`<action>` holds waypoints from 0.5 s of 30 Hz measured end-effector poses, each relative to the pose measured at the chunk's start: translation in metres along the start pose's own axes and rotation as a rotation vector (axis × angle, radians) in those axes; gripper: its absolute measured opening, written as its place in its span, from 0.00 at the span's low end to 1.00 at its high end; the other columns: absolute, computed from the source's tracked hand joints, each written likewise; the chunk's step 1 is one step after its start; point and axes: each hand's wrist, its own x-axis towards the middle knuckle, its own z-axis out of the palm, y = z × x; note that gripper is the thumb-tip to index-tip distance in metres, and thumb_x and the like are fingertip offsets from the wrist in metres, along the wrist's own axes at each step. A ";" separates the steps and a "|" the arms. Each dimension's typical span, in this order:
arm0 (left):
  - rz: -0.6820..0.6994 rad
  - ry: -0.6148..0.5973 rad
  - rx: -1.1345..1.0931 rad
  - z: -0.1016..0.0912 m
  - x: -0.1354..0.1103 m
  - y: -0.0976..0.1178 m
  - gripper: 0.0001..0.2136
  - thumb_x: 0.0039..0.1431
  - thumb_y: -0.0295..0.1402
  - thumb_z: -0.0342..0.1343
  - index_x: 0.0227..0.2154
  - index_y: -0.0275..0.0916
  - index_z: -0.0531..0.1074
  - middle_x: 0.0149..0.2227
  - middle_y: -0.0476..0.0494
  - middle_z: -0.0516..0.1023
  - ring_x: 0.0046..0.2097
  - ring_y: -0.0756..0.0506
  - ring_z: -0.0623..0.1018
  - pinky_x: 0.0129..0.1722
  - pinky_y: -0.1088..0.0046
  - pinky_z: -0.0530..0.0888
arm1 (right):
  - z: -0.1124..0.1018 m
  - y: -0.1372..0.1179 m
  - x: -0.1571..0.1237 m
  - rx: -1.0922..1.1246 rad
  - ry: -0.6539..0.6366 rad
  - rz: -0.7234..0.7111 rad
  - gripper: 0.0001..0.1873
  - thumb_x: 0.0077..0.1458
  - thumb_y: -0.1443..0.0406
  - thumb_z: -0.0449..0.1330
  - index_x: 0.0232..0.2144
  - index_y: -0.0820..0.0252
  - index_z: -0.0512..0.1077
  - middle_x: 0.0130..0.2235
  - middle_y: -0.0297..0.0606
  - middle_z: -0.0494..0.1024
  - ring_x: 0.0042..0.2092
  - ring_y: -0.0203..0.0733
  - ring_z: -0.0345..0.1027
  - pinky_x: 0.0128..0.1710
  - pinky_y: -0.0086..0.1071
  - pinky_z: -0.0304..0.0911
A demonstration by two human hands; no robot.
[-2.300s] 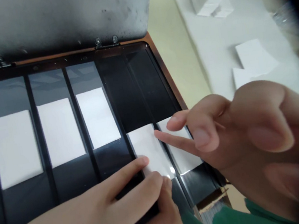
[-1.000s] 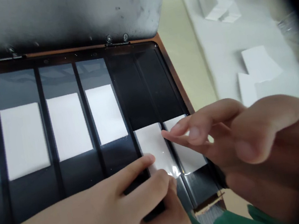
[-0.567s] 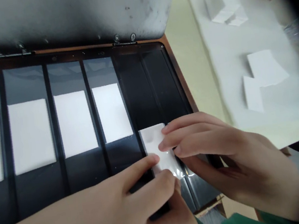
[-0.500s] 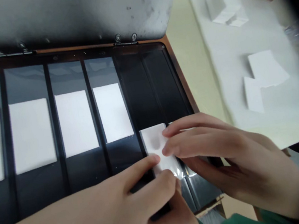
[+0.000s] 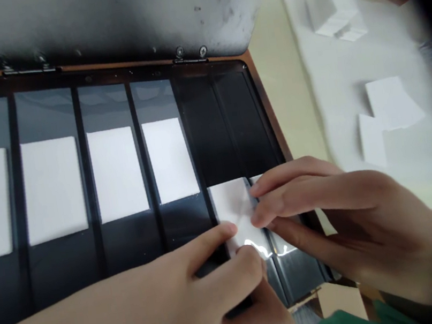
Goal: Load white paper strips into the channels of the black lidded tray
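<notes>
A white card (image 5: 227, 198) with a glossy clear film over its lower part lies in a slot of the black tray (image 5: 210, 125). My left hand (image 5: 223, 291) is at its lower left, the index fingertip on the card and the other fingers curled by its lower edge. At the card's right edge, the fingertips of my right hand (image 5: 320, 206) are bunched, thumb below. A second filmed white card (image 5: 283, 244) is in the slot beside it, largely hidden by my right hand. How firmly either hand grips is hard to see.
Several white cards (image 5: 118, 171) lie in the slots to the left. A hinged grey metal lid (image 5: 117, 19) stands raised behind the tray. On a white cloth (image 5: 334, 84) at the right are a white stack (image 5: 332, 4) and loose white pieces (image 5: 394, 103).
The view has shifted slightly, so the tray appears farther right. My hands stay at the same card, and the bright glints on its film have changed shape.
</notes>
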 end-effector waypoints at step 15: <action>-0.062 0.040 -0.002 0.004 -0.002 0.001 0.03 0.58 0.32 0.57 0.35 0.42 0.73 0.37 0.53 0.73 0.50 0.49 0.70 0.66 0.66 0.61 | 0.000 0.002 -0.021 -0.141 0.076 -0.073 0.18 0.52 0.75 0.56 0.44 0.52 0.69 0.43 0.35 0.78 0.51 0.48 0.70 0.53 0.43 0.68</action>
